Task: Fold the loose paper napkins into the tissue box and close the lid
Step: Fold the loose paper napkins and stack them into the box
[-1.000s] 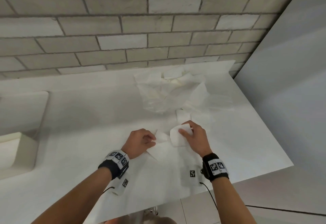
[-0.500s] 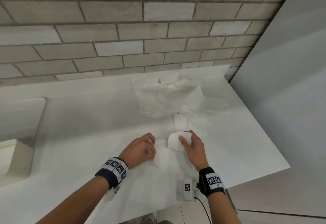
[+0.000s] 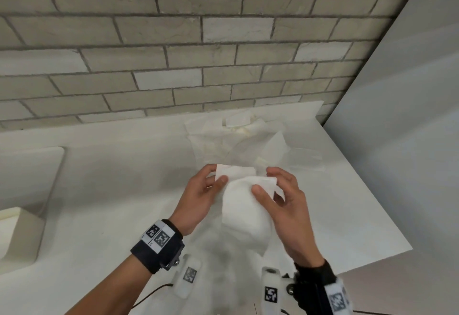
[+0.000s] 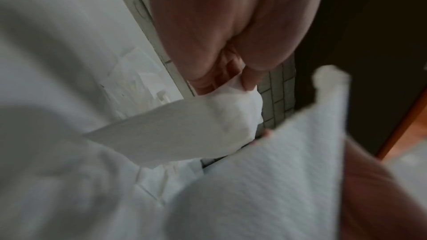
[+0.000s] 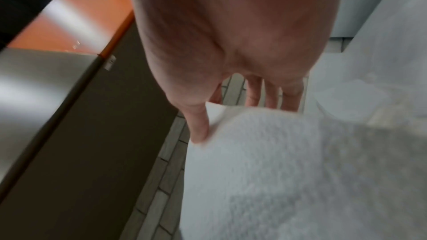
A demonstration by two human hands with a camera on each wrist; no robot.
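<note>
A white paper napkin [image 3: 244, 205] hangs in the air between both hands, above the white counter [image 3: 111, 190]. My left hand [image 3: 202, 192] pinches its upper left corner between thumb and fingers. My right hand [image 3: 278, 195] pinches its upper right corner, thumb on the front. The left wrist view shows that pinch on the napkin [image 4: 208, 125] up close; the right wrist view shows my thumb on the napkin's [image 5: 289, 171] edge. Behind, a heap of loose napkins [image 3: 238, 141] lies against the wall. Something cream-coloured [image 3: 244, 129] shows within the heap; I cannot tell whether it is the tissue box.
A brick-tiled wall [image 3: 198, 41] runs behind the counter. A white side panel [image 3: 397, 128] closes the right. A sunken basin [image 3: 27, 185] is at the far left. The counter's right front corner [image 3: 409, 247] lies just right of my hands.
Both hands have lifted the napkin off the counter and now hold it up by its top corners; before, they pressed it flat on the surface.
</note>
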